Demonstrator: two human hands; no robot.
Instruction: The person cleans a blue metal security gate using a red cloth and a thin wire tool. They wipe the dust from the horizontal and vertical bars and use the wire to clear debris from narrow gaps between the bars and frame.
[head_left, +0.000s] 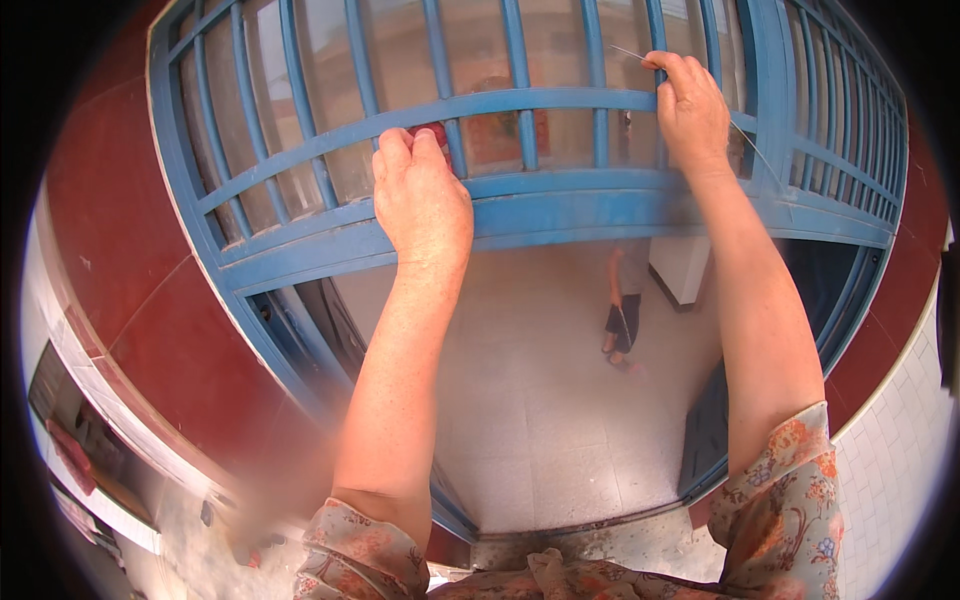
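Before me is a blue-painted barred transom (555, 210) over a doorway, with glass panes behind its bars. My left hand (424, 195) is raised to the lower rail, its fingers closed around a dark red item (433, 135) against the bars; most of it is hidden, so its kind is unclear. Higher and to the right, my right hand (691, 109) pinches a thin metal wire (628, 52) beside a vertical bar. One end of the wire points left across the panes. A thin strand also shows behind the right wrist, running down to the right.
Below the transom, a tiled floor (525, 420) lies inside the open doorway, where another person (626, 300) stands. Dark red wall panels (120, 247) flank the frame on both sides. A door leaf (705, 435) stands at the lower right, near the threshold (585, 529).
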